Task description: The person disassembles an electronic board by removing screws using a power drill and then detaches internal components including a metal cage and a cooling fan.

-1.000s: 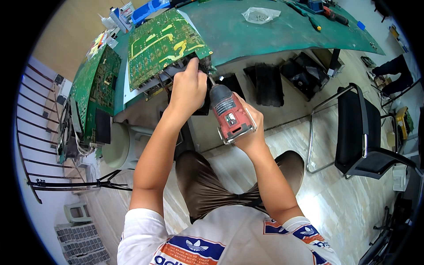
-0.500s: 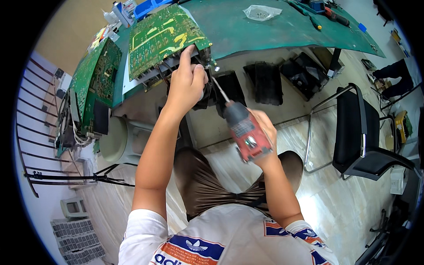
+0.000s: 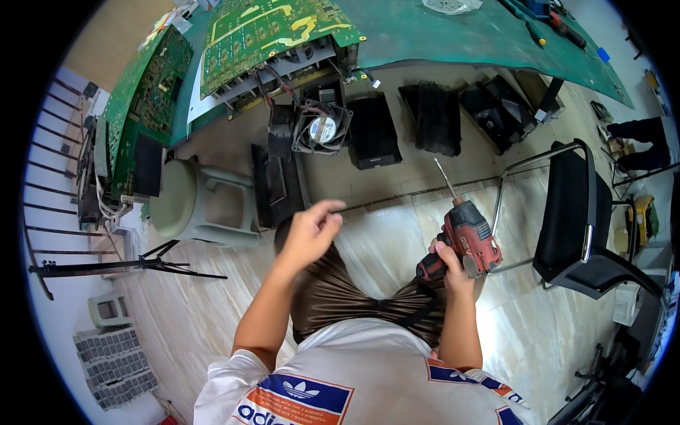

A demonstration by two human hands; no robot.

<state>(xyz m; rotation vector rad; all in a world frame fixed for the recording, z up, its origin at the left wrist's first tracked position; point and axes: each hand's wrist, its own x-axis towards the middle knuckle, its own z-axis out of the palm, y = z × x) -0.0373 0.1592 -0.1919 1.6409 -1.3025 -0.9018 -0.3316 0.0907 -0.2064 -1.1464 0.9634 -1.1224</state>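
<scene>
At near right, the right hand (image 3: 457,273) grips a red-and-black power driver (image 3: 470,232), its bit (image 3: 445,179) pointing far. Left of it, the left hand (image 3: 312,234) is empty, fingers loosely bent. Farther off, a square cooling fan (image 3: 322,129) hangs below the green circuit board (image 3: 273,30) at the bench's (image 3: 397,35) near edge.

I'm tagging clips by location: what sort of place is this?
Probably an electronics workshop: a large green circuit board at the edge of a green workbench, a square black cooling fan, and a red-and-black power driver in the right hand.
</scene>
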